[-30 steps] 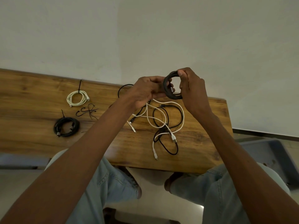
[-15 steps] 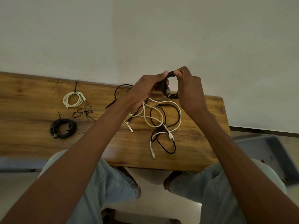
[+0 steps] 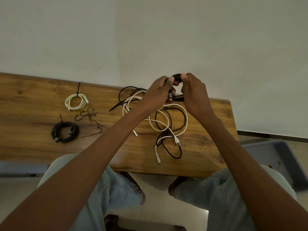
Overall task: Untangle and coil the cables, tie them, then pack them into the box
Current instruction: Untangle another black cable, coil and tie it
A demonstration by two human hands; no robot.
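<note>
Both hands, left point(image 3: 160, 94) and right point(image 3: 194, 92), grip the coiled black cable point(image 3: 178, 98) above the table point(image 3: 33, 147).

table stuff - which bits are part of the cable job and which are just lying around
Part of the job:
black coil, held by left hand and right hand
tangled cables
tied white coil
tied black coil
loose ties
blue box

Just there:
wooden table
wall

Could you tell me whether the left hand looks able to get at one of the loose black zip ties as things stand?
Probably not yet: the left hand grips the black coil with the right hand. Once freed, nothing blocks the zip ties.
</note>
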